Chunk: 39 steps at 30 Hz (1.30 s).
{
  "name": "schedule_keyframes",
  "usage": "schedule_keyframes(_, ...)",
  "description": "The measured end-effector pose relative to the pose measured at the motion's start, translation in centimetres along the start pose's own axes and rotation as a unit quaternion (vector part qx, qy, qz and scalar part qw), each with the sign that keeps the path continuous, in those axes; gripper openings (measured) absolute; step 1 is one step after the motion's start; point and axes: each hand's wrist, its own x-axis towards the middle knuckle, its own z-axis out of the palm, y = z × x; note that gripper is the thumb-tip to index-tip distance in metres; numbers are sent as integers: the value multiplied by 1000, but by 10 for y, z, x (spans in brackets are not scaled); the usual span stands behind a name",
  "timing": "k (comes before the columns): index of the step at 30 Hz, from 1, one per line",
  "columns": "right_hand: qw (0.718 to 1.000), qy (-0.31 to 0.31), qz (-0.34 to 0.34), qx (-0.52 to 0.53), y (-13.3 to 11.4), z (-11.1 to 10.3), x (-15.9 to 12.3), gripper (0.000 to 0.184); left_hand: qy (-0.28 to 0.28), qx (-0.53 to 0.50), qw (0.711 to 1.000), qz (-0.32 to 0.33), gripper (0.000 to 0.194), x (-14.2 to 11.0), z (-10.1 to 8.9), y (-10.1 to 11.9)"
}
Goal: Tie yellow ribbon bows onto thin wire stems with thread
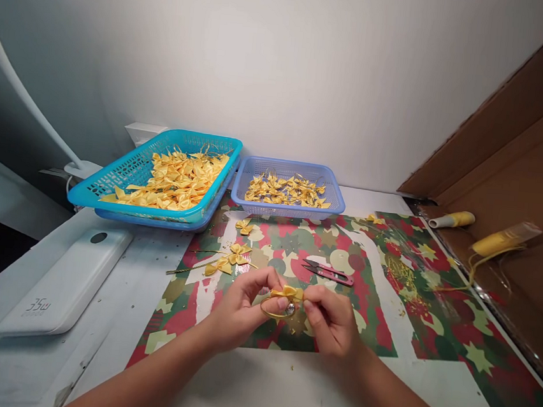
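Observation:
Between my two hands is a yellow ribbon bow [290, 292] with a gold cord loop and a small shiny round piece hanging below it. The thumb and fingers of my left hand [247, 303] pinch the bow's left side, and the loop curves around that thumb. On the other side, my right hand [334, 318] pinches the bow's right end, its fingertips closed together. Just beyond them lies a pair of pink-handled thread snips [329, 273]. A few loose bows [227, 261] with gold cord lie to the left, and one more bow [244, 226] sits farther back.
A turquoise basket [85, 193] heaped with yellow bows stands back left, beside a smaller lavender basket [287, 211] of bows. At left are a white power bank [67, 280] and a lamp [26, 100]. Gold thread scraps [403, 283] and yellow spools [503, 240] lie right, near cardboard [520, 157].

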Motion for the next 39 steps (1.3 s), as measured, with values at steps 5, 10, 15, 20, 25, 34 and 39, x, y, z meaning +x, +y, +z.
schedule_keyframes(5,996,-16,72,59,5,4,-3,23,3,-104,993,-57,30,3,3,1)
schedule_keyframes(10,993,-17,88,76,10,7,-3,27,-1,-155,984,-84,28,5,4,6)
schedule_keyframes(15,997,-16,61,54,9,4,0,25,-14,-225,966,-127,24,6,7,11)
schedule_keyframes(20,999,-27,24,15,9,-1,3,21,-16,-246,957,-155,24,7,7,11)
schedule_keyframes(25,999,-19,-21,-28,6,-7,6,19,22,-244,955,-165,24,7,9,15)
schedule_keyframes(34,998,-29,-40,-48,3,-10,7,19,18,-223,961,-164,26,6,6,13)
schedule_keyframes(39,995,-46,-67,-59,0,-13,10,20,12,-222,958,-179,26,7,6,11)
